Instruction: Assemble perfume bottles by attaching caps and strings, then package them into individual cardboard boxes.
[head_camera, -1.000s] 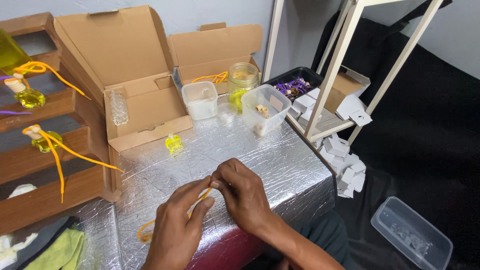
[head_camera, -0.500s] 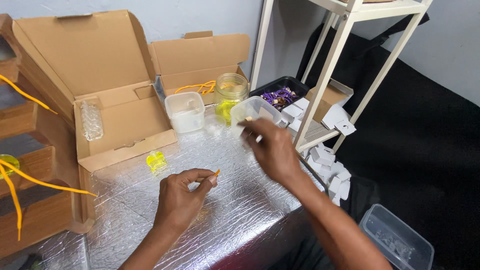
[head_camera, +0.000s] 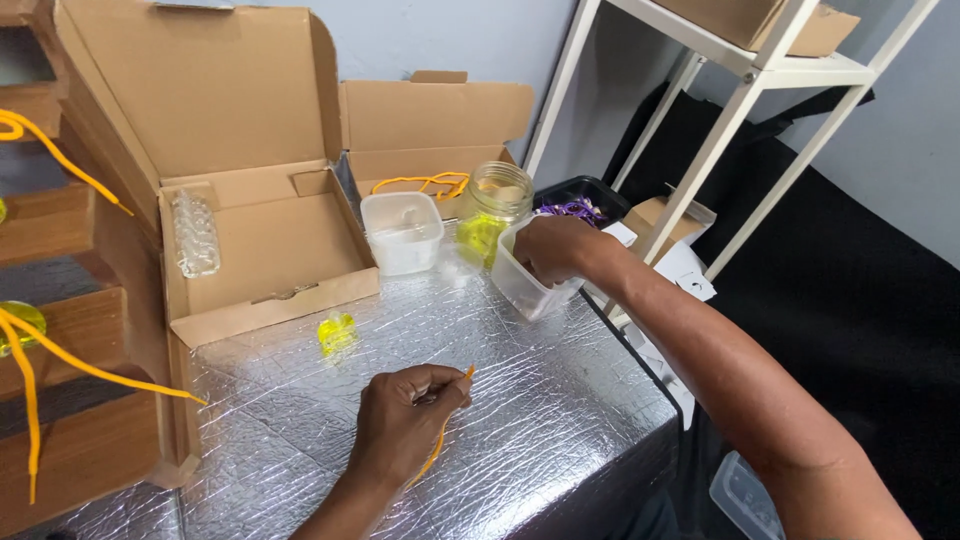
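The left hand (head_camera: 405, 420) pinches an orange cord (head_camera: 445, 432) at the desk's (head_camera: 560, 420) 6 o'clock, while the right hand (head_camera: 552, 250) digs, fingers curled, into a tub (head_camera: 520, 285) at 2 o'clock that may tip off the edge.

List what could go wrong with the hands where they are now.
1. The right hand reaches into a clear tub that is tilted near the table edge; it might tip or slide off.
2. The glass jar stands right beside that hand; a nudge could knock it over.
3. The left hand pinches only the end of an orange cord, which may slip free.
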